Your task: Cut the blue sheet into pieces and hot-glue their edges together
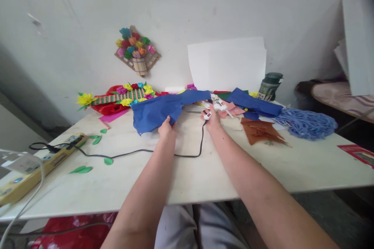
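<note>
Watching the head view: I log the left hand [166, 127] pinching the lower edge of the blue paper sheet [159, 109] at mid-table, the right hand [212, 118] closed around the white glue gun [217, 106]. Gluing stage, I judge; next move needs the nozzle steadied against the paper.

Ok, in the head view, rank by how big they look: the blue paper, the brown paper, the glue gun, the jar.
1. blue paper
2. brown paper
3. jar, farther back, so unsure
4. glue gun, partly hidden by the right hand
</note>
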